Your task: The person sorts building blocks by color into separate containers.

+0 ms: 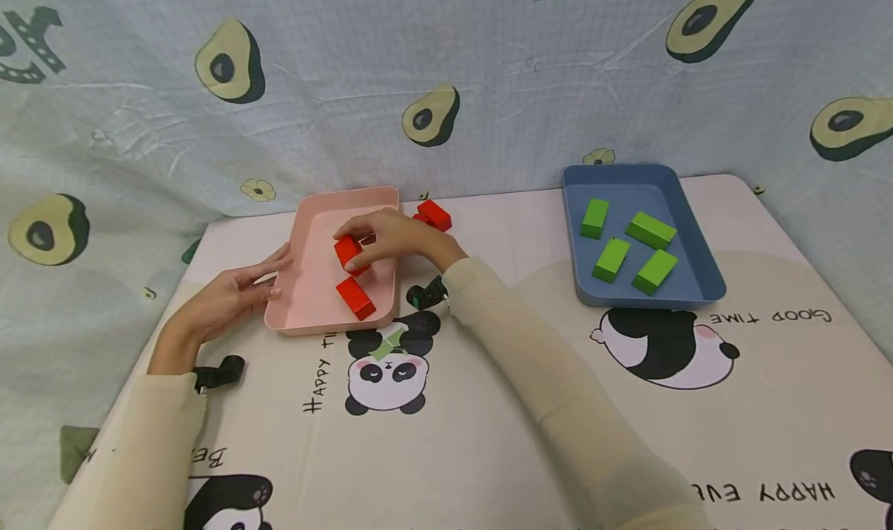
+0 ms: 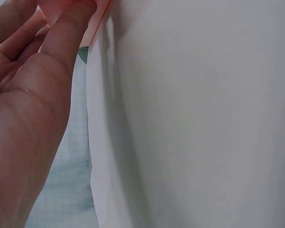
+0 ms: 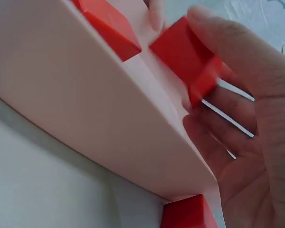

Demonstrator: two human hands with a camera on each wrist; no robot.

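Note:
My right hand (image 1: 391, 238) pinches a red block (image 3: 183, 52) between thumb and fingers, over the inside of a pink tray (image 1: 317, 270). In the right wrist view, this block is tilted between the fingertips. A second red block (image 1: 356, 297) lies on the tray floor, near its front right. My left hand (image 1: 233, 301) holds the tray's left rim, its thumb and fingertips at the edge. Only part of that grip shows in the left wrist view, where the thumb (image 2: 69, 33) reaches the pink rim at the top.
Just beyond the pink tray's right side lie red blocks (image 1: 435, 215), partly hidden behind the right hand. At the back right stands a blue tray (image 1: 631, 291) with several green blocks (image 1: 651, 230). A panda-print cloth (image 1: 488, 406) covers the table; an avocado-print sheet (image 1: 335, 127) hangs behind.

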